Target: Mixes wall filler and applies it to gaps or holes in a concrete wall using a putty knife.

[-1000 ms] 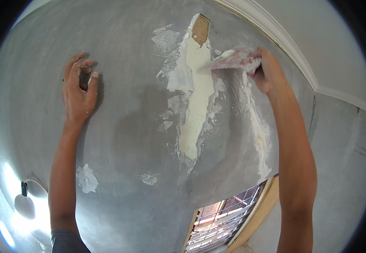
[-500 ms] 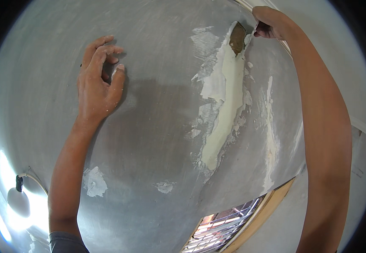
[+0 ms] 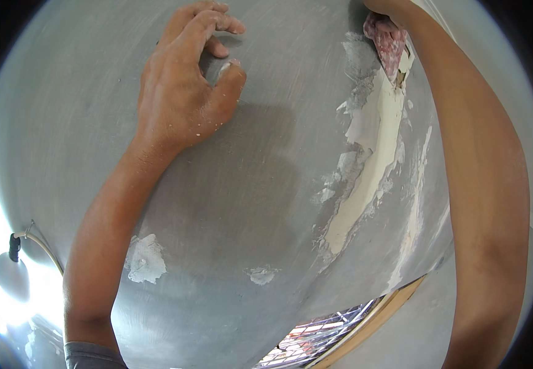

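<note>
At the upper right my right hand (image 3: 392, 8), partly cut off by the top edge, is closed on a pink-and-white mottled pointed piece (image 3: 389, 48); its exact kind does not show. The tip of that piece covers most of a brown hole at the top of a long strip of cream filler (image 3: 374, 147) on the grey wall (image 3: 242, 203). Left of it, my left hand (image 3: 186, 80) is against or close to the wall, its fingers apart and slightly bent, holding nothing. White specks dot its skin and thumb tip.
Lower left, a light bulb (image 3: 12, 277) hangs from a cable beside a bright glare. White filler patches (image 3: 146, 258) mark the wall, with a thin streak (image 3: 415, 209) right of the strip. A barred window (image 3: 322, 335) with a wooden edge is at the bottom.
The view has shifted, so the filler strip appears farther right. My right hand has brought the mottled piece over the hole. My left hand appears higher, farther right and larger, with fingers still apart.
</note>
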### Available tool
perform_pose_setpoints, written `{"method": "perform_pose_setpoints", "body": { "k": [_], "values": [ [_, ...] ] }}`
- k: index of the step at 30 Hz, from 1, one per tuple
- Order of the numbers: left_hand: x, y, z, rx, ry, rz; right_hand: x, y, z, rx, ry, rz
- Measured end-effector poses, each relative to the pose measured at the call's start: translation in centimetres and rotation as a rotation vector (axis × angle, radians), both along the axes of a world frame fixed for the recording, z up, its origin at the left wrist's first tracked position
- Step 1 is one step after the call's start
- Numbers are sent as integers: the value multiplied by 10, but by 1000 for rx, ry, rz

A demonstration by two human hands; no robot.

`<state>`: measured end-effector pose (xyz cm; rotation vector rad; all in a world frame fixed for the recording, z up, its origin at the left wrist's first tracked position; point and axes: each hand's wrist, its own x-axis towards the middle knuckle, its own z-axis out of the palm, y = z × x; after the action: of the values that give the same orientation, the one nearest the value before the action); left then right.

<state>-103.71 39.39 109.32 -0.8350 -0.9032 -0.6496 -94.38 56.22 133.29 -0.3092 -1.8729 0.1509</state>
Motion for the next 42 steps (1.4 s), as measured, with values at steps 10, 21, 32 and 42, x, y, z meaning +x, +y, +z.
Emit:
{"method": "perform_pose_setpoints", "body": {
  "k": [10,21,32,42],
  "values": [
    [-7,6,-10,47,-79,-126,64,-16,-21,318,-157,101],
    [10,16,-6,11,-148,-135,84,174,26,812,162,-394],
    [4,11,-7,17,-124,-99,51,147,-71,842,254,-64],
    [12,14,-8,34,-192,-134,58,140,-168,891,94,151]
  ]
}}
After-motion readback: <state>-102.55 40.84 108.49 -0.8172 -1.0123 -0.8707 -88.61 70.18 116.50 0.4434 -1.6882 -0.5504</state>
